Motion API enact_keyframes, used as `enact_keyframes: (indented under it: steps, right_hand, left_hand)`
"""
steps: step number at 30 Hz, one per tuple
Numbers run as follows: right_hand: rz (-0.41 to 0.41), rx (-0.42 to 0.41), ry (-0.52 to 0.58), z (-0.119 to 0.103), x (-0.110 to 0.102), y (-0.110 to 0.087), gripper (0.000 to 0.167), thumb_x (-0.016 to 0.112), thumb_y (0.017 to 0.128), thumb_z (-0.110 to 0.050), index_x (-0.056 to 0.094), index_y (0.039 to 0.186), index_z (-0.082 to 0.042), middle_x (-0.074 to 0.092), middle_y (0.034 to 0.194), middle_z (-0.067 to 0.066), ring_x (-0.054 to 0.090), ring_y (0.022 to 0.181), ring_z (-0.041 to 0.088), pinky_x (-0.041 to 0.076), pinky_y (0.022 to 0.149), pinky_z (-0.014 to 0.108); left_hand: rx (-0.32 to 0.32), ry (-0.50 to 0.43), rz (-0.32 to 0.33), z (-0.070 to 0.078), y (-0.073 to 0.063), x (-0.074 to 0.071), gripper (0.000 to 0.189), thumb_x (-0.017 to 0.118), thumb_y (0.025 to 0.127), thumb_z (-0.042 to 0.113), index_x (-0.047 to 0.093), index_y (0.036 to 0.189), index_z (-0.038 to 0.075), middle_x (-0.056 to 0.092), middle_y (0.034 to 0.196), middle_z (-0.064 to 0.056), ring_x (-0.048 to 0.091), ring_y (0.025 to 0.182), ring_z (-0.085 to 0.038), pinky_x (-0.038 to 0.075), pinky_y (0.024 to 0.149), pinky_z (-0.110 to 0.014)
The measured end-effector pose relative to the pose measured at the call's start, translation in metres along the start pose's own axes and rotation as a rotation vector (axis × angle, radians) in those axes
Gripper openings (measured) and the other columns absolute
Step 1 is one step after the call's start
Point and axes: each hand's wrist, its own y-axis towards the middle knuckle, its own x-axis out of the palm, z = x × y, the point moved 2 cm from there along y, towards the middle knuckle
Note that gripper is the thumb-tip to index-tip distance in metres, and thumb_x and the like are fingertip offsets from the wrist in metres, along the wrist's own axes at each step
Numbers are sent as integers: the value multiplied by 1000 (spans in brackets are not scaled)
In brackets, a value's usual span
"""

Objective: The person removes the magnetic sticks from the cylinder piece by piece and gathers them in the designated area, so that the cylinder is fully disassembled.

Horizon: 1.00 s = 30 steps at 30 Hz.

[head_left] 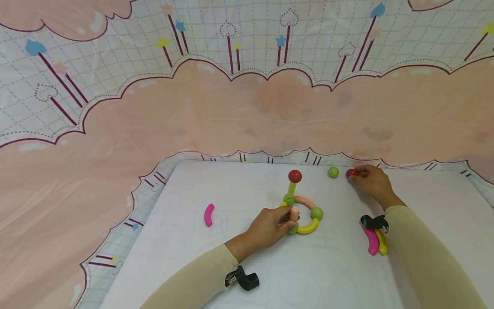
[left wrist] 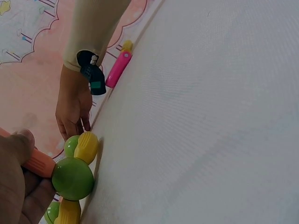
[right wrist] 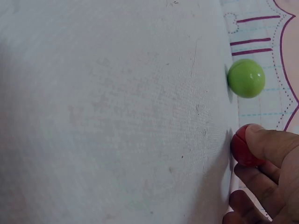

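My left hand (head_left: 272,225) pinches an upright orange stick (head_left: 294,213), whose lower end meets a green ball (left wrist: 72,178) in the left wrist view. That ball belongs to a ring of curved pieces, with a yellow curved piece (head_left: 308,227), an orange curved piece (head_left: 305,201) and a green ball (head_left: 317,213) on its right side. From the ring's back rises a light green stick (head_left: 292,189) topped by a red ball (head_left: 295,176). At the table's far edge my right hand (head_left: 373,182) grips another red ball (right wrist: 245,147). My left hand hides part of the ring.
A loose green ball (head_left: 333,172) lies left of the right hand. Pink (head_left: 372,242) and yellow (head_left: 382,242) curved pieces lie side by side under the right wrist. Another pink curved piece (head_left: 209,215) lies at left on the white table (head_left: 162,266). Patterned cloth (head_left: 247,116) hangs behind.
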Motion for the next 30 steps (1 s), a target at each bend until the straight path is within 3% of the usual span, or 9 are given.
enact_keyframes:
  steps: [7,14,20,25,30]
  right_hand:
    - [-2,19,-17,-2,-2,-1,57,67,101,-27,50,144,7,56,136,35,51,123,51,44,105,63]
    - [-9,12,-6,-10,-8,-5,71,68,101,-39,44,150,6,43,152,37,40,139,57,42,111,66]
    - [33,-71,6,-27,-12,-16,72,67,101,-44,45,151,2,46,151,34,44,136,56,44,107,67]
    - [90,-164,48,-52,-9,-29,63,69,102,-36,50,148,2,54,147,30,54,127,50,48,104,63]
    - [91,-221,78,-78,-3,-44,55,71,101,-32,56,145,-3,58,145,25,59,119,46,53,97,57]
  left_hand:
    - [13,0,5,1,0,0,27,73,98,20,69,122,7,79,112,-5,74,114,-14,55,96,-17]
    - [11,-6,13,2,2,1,28,73,98,19,69,122,5,79,114,-6,74,114,-14,54,95,-14]
    - [9,7,13,1,1,1,30,73,98,19,69,124,5,79,114,-5,74,113,-12,54,95,-14]
    - [-15,-31,15,-1,0,2,30,75,97,17,68,124,5,78,113,-5,74,112,-10,54,94,-13]
    - [-43,-64,24,0,-1,1,37,78,95,16,67,128,3,77,117,-7,73,110,-10,54,94,-14]
